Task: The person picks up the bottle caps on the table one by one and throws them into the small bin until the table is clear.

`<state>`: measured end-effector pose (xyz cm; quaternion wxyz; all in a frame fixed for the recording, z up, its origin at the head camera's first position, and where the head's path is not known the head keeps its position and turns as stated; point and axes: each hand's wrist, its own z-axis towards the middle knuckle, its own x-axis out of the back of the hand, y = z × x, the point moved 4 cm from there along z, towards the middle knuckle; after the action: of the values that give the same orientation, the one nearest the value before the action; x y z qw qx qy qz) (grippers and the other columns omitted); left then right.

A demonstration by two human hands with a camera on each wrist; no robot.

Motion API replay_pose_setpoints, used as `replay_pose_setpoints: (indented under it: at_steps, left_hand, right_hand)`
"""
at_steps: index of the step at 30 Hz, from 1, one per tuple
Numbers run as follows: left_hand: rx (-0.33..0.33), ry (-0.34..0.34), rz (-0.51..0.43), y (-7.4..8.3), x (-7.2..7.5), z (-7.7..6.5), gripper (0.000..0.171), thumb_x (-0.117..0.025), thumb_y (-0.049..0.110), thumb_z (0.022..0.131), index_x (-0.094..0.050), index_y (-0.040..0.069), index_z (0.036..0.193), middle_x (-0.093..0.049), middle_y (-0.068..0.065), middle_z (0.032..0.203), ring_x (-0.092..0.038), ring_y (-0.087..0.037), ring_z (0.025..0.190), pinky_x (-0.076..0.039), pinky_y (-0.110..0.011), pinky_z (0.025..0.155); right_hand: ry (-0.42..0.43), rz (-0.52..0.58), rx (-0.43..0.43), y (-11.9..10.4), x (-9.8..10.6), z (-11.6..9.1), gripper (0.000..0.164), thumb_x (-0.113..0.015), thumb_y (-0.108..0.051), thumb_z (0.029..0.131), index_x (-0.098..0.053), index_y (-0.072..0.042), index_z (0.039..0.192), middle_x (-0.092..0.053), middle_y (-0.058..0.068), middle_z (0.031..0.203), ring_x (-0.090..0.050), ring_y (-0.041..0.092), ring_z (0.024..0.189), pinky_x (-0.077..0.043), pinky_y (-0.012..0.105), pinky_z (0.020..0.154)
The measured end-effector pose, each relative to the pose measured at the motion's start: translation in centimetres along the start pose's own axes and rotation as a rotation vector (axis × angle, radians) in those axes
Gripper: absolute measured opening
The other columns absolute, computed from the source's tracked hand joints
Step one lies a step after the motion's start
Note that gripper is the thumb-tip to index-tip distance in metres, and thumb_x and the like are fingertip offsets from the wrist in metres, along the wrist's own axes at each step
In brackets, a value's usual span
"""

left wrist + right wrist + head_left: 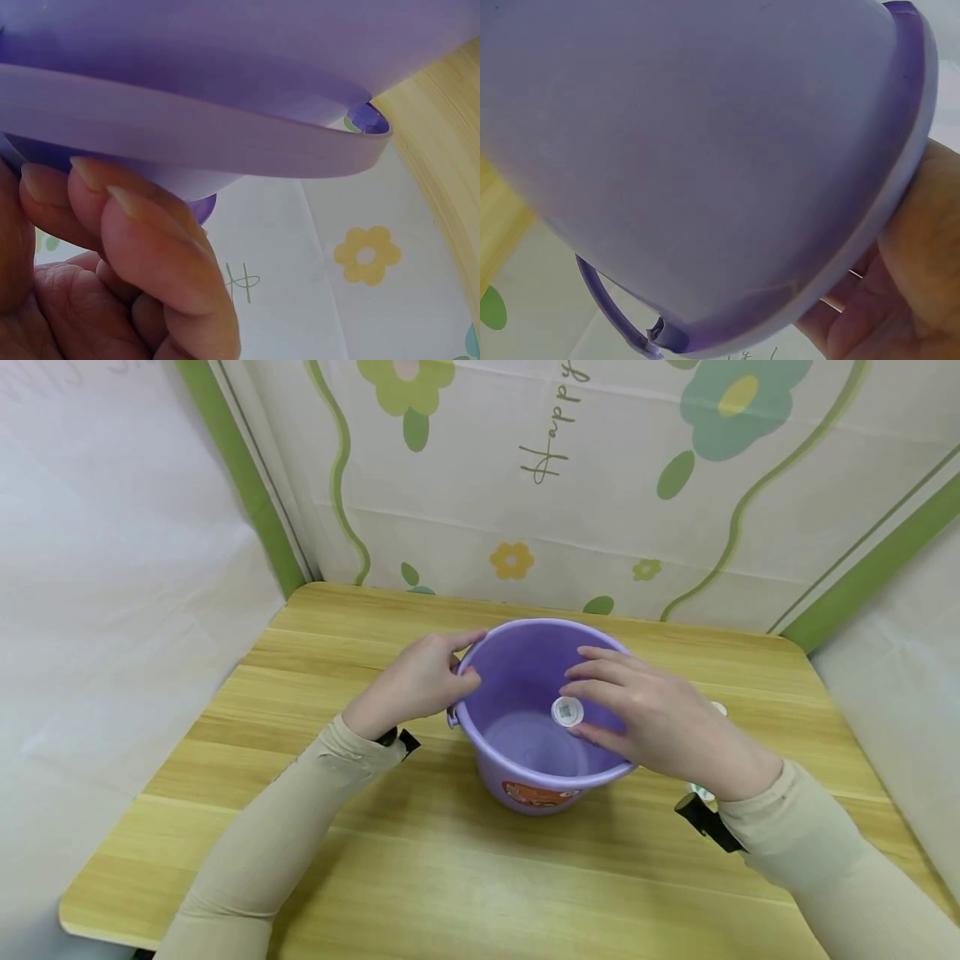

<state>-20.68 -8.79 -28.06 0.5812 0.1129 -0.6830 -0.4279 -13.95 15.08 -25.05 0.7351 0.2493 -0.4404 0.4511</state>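
Note:
A purple bucket [540,768] with a red picture label stands upright on the table. On its left side my left hand [423,681] grips the rim, thumb inside; curled fingers [161,247] show below the rim in the left wrist view. My right hand [645,714] reaches over the right rim. Between its thumb and fingertips it pinches a small white round object [567,712] with a square grey mark on its end, over the bucket's opening. The right wrist view shows the bucket's outer wall [690,150] and part of the hand, but hides the white object.
Two partly hidden white items lie on the wooden table [480,893] by my right forearm: one small white piece [720,708] behind the wrist and a white-and-green one [702,792] beneath it. A flowered curtain [450,510] hangs along the table's back edge.

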Motion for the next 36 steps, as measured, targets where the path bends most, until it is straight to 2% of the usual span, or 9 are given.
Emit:
replay_pose_setpoints:
  at_steps: [14,21,23,31,36]
  left_hand:
    - [0.005,-0.004,-0.004,-0.1,-0.1,0.2,0.064,-0.054,0.012,0.086,-0.044,0.008,0.15,-0.049,-0.001,0.052,-0.052,-0.016,0.041,-0.04,-0.026,0.04]
    - [-0.004,-0.006,-0.007,-0.1,-0.1,0.2,0.064,-0.055,0.012,0.087,-0.044,0.007,0.149,-0.053,-0.002,0.054,-0.054,-0.016,0.042,-0.043,-0.028,0.041]
    - [-0.005,-0.006,-0.005,-0.1,-0.1,0.2,0.064,-0.055,0.012,0.086,-0.044,0.007,0.149,-0.053,-0.002,0.055,-0.055,-0.016,0.043,-0.043,-0.028,0.042]
    - [0.009,-0.014,-0.022,0.0,-0.2,0.2,0.065,-0.054,0.011,0.087,-0.043,0.008,0.15,-0.053,-0.003,0.054,-0.055,-0.017,0.043,-0.045,-0.028,0.042]
    - [0.014,-0.011,-0.021,0.0,-0.1,0.2,0.064,-0.054,0.012,0.087,-0.043,0.008,0.15,-0.052,-0.003,0.054,-0.054,-0.016,0.042,-0.044,-0.028,0.042]
  right_hand:
    - [-0.056,-0.01,-0.001,0.7,-0.6,1.3,0.036,-0.084,-0.019,0.076,-0.072,-0.005,0.106,-0.067,0.013,0.112,-0.058,0.032,0.115,-0.047,0.049,0.099]
    - [-0.196,-0.021,-0.023,1.0,-1.1,1.7,0.049,-0.082,-0.039,0.077,-0.071,-0.007,0.114,-0.066,0.008,0.117,-0.055,0.03,0.121,-0.042,0.047,0.104]
    - [-0.214,-0.022,-0.016,1.1,-1.1,1.8,0.051,-0.082,-0.04,0.078,-0.07,-0.006,0.115,-0.065,0.009,0.118,-0.055,0.03,0.121,-0.041,0.047,0.105]
    - [-0.187,-0.013,-0.028,1.4,-0.7,1.5,0.044,-0.082,-0.035,0.079,-0.071,-0.007,0.111,-0.064,0.011,0.118,-0.056,0.03,0.118,-0.044,0.048,0.102]
    - [-0.169,-0.008,-0.056,1.7,0.0,1.3,0.042,-0.083,-0.03,0.078,-0.071,-0.007,0.111,-0.064,0.013,0.119,-0.056,0.035,0.119,-0.045,0.051,0.1]
